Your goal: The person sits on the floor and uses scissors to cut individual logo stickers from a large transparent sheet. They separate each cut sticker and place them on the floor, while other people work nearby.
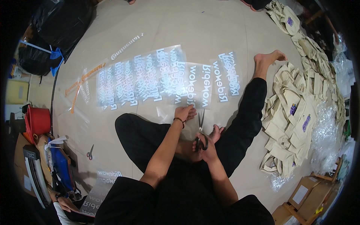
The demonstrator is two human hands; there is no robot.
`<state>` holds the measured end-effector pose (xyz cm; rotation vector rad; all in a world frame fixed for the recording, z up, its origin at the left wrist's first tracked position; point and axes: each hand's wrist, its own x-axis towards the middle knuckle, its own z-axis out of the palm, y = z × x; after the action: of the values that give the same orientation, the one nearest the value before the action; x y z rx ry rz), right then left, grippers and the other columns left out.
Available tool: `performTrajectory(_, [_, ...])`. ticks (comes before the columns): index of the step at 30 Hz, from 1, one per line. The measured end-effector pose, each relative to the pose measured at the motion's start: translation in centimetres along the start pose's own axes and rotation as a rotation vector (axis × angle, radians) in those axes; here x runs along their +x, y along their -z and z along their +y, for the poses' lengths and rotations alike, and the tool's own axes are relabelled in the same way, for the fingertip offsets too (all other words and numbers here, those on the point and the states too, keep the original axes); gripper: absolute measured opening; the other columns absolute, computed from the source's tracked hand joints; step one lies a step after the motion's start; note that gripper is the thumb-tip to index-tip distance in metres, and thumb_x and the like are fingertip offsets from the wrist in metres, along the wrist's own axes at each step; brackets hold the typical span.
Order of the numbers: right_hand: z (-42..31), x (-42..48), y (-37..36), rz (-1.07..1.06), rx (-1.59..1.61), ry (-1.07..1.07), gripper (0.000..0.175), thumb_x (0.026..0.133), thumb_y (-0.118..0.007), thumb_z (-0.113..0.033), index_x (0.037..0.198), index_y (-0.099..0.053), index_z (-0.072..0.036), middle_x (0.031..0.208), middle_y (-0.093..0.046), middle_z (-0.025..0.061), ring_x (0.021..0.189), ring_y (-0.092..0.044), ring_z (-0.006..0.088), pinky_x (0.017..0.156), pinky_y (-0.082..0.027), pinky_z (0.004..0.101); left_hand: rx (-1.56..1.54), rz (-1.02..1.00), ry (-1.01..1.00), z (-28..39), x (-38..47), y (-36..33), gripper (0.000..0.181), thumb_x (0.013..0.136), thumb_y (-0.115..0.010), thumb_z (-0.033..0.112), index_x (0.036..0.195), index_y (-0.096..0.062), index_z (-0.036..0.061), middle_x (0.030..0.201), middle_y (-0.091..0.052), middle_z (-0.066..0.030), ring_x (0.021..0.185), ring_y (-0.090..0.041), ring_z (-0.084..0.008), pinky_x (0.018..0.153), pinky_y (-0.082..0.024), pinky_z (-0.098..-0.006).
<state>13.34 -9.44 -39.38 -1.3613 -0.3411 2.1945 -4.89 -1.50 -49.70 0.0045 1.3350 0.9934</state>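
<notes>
A clear film sheet (198, 84) with white mirrored lettering lies before me on the floor. My left hand (185, 113) grips its near edge, thumb on top. In my right hand (206, 146) is a pair of scissors (200, 126) with black handles. Its blades stand slightly apart and point at the sheet's near edge. Left of this sheet, several overlapping lettered film pieces (129, 81) form a wide row. Smaller cut pieces (230, 76) lie to the right, some stacked on one another. Pale film scraps (161, 114) rest near my left hand.
Film strips with orange lettering (84, 74) lie left. Another pair of scissors (90, 153) is on the floor. Cream cloth bags (289, 118) and bubble wrap (323, 137) fill the right side. At lower left, another person's hand (66, 203) holds a lettered sheet (94, 199). A red bucket (39, 121) stands left.
</notes>
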Motion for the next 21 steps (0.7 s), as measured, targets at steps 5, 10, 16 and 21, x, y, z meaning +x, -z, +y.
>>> performTrajectory(5, [1.1, 3.1, 1.2, 0.058, -0.254, 0.165, 0.034, 0.091, -0.073, -0.034, 0.103, -0.061, -0.004, 0.072, -0.062, 0.0057, 0.060, -0.061, 0.0179, 0.058, -0.049, 0.0297, 0.069, 0.009, -0.025, 0.2, -0.7, -0.7, 0.036, 0.092, -0.072, 0.032, 0.102, -0.070, -0.0027, 0.096, -0.075, -0.0119, 0.083, -0.075, -0.0221, 0.069, -0.060, -0.0293])
performTrajectory(10, [1.0, 6.4, 1.1, 0.115, -0.346, 0.200, 0.038, 0.089, -0.075, -0.035, 0.104, -0.064, -0.002, 0.070, -0.062, 0.0046, 0.063, -0.061, 0.0175, 0.067, -0.048, 0.0305, 0.090, 0.005, -0.059, 0.3, -0.8, -0.9, 0.029, 0.092, -0.073, 0.028, 0.094, -0.072, -0.0013, 0.090, -0.075, -0.0104, 0.078, -0.074, -0.0199, 0.067, -0.060, -0.0293])
performTrajectory(16, [1.9, 8.4, 1.9, 0.177, -0.389, 0.205, 0.043, 0.086, -0.077, -0.038, 0.104, -0.069, 0.000, 0.068, -0.062, 0.0032, 0.066, -0.060, 0.0170, 0.077, -0.047, 0.0314, 0.081, -0.004, -0.084, 0.3, -1.0, -1.0, 0.027, 0.090, -0.075, 0.025, 0.092, -0.073, -0.0011, 0.085, -0.073, -0.0091, 0.072, -0.071, -0.0178, 0.063, -0.059, -0.0286])
performTrajectory(21, [-0.3, 6.2, -0.8, 0.141, -0.211, 0.129, 0.047, 0.084, -0.082, -0.035, 0.108, -0.067, 0.002, 0.064, -0.060, 0.0031, 0.049, -0.055, 0.0130, 0.050, -0.041, 0.0250, 0.082, 0.015, -0.072, 0.2, -0.9, -0.8, 0.028, 0.090, -0.075, 0.025, 0.094, -0.072, -0.0023, 0.086, -0.073, -0.0097, 0.073, -0.071, -0.0178, 0.063, -0.058, -0.0283])
